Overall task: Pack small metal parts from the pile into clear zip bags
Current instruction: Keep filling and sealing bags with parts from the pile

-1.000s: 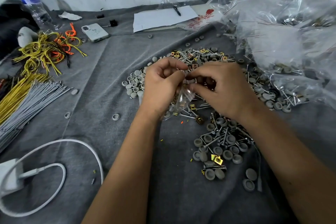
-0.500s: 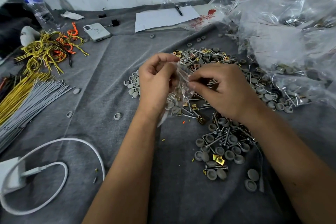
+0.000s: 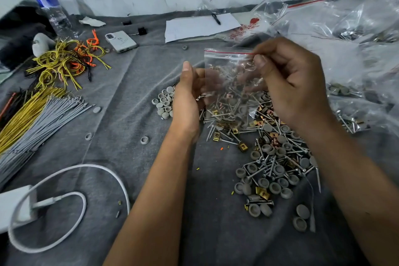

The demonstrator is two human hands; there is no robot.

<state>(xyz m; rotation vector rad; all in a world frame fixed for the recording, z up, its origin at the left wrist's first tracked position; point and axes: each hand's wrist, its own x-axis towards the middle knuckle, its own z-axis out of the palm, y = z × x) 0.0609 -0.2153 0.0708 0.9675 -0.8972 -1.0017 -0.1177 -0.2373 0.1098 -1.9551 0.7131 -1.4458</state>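
A clear zip bag [image 3: 228, 65] with a red seal strip hangs upright above the pile. My right hand [image 3: 295, 86] pinches its top right corner. My left hand [image 3: 185, 101] is at the bag's left edge with the thumb raised off it and the fingers showing through the plastic from behind. Screws and brass clips sit in the bag's lower part, hard to separate from the pile behind. The pile [image 3: 272, 157] of screws, brass clips and grey caps spreads over the grey cloth below and to the right. A small heap of grey caps [image 3: 164, 103] lies left of my left hand.
Filled clear bags [image 3: 356, 28] are heaped at the right. At the back lie a sheet of paper [image 3: 194, 28] with a pen and a phone [image 3: 121, 41]. Yellow and orange wires [image 3: 62, 60], grey ties [image 3: 43, 119], a white charger cable [image 3: 103, 170] and a bottle [image 3: 51, 11] fill the left.
The bag has risen from low over the pile and now hangs flat and upright from my right hand. My left thumb has come off it.
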